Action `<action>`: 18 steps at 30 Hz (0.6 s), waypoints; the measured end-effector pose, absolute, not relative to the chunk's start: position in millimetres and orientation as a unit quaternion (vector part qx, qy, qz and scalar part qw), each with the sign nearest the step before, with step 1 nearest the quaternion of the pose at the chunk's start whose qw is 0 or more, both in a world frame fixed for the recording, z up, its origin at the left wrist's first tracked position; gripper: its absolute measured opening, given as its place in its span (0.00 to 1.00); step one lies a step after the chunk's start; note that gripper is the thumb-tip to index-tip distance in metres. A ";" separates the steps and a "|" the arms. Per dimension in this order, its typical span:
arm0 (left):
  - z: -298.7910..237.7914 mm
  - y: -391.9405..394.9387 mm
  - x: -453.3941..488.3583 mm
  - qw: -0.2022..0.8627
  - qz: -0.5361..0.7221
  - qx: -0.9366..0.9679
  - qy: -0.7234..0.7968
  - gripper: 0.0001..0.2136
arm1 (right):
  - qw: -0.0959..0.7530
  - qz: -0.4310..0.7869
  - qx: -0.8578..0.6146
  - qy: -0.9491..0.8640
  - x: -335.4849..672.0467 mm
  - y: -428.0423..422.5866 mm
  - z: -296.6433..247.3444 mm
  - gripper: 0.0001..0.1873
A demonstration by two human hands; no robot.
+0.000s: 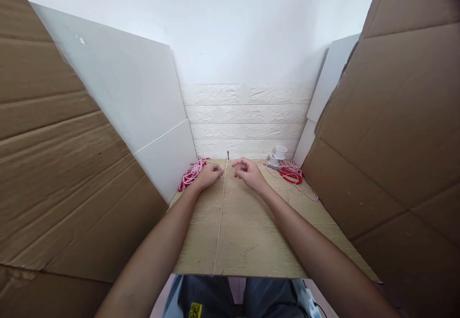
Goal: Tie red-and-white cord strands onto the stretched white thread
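Note:
A pale string [220, 212] runs taut from a small dark hook [227, 154] at the back of the wooden board to its front edge. Just left of the string's far end, my left hand [210, 174] has thumb and fingers pinched together. Whatever lies in that pinch is too small to make out. On the other side, my right hand [248, 175] is loosely curled, with a gap between forefinger and thumb and nothing visible in it. Fine loose threads [204, 208] lie on the board near the string.
A heap of red and white cord [192, 173] lies at the back left. Red-handled scissors [290, 175], white spools [280, 152] and pink-white cord [305, 191] are at the back right. Cardboard walls [395, 131] and white panels [118, 78] flank the wooden board [258, 251].

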State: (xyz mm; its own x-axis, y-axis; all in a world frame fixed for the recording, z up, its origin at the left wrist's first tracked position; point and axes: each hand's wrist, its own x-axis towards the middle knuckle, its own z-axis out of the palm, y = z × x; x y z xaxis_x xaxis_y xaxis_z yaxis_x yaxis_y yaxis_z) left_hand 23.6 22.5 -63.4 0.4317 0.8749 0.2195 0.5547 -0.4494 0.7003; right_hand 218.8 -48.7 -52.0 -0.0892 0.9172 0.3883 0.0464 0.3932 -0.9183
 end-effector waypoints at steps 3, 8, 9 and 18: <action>-63.1 21.9 23.6 0.265 0.291 0.800 0.453 0.13 | 0.564 0.435 -0.368 -0.597 230.0 -61.2 -35.8 0.14; -60.7 20.2 22.8 0.278 0.283 0.798 0.453 0.13 | 0.581 0.476 -0.336 -0.568 251.5 -78.0 -7.6 0.13; -60.0 19.6 22.8 0.282 0.286 0.797 0.451 0.13 | 0.593 0.484 -0.326 -0.555 255.8 -80.9 -2.7 0.13; -57.5 17.6 23.0 0.279 0.280 0.794 0.462 0.13 | 0.660 0.512 -0.246 -0.492 274.5 -101.7 23.5 0.12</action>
State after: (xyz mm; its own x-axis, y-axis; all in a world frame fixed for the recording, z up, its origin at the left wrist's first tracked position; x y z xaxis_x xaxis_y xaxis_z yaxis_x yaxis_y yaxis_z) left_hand 23.0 17.6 -57.5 0.4160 0.8899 0.1875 0.5769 -0.4176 0.7020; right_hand 274.5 -101.7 23.5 -0.0094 0.9174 0.3980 -0.4336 0.3549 -0.8283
